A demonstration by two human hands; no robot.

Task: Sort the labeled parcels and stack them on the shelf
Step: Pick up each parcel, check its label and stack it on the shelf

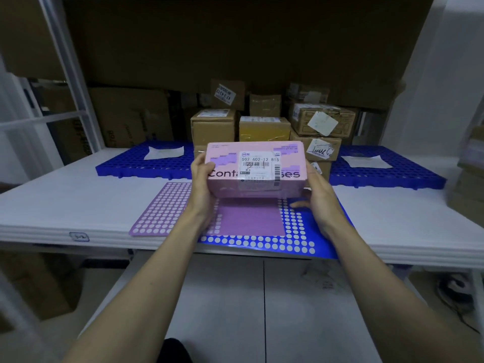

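I hold a pink parcel (225, 184) with a white shipping label above the white shelf (78, 200), label side tilted toward me. My left hand (201, 182) grips its left end, thumb on the front face. My right hand (318, 195) grips its right end, fingers curled under the box. Behind it stands a pile of brown cardboard parcels (213, 127), with several labeled boxes (323, 121) stacked at the right on a blue perforated pallet (125, 169).
A purple and blue dotted mat (162, 210) lies on the shelf below the pink parcel. White paper sheets (163, 152) lie on the blue pallet at left and right. Large cartons (131, 116) fill the back left. More boxes (468, 184) stand at the right edge.
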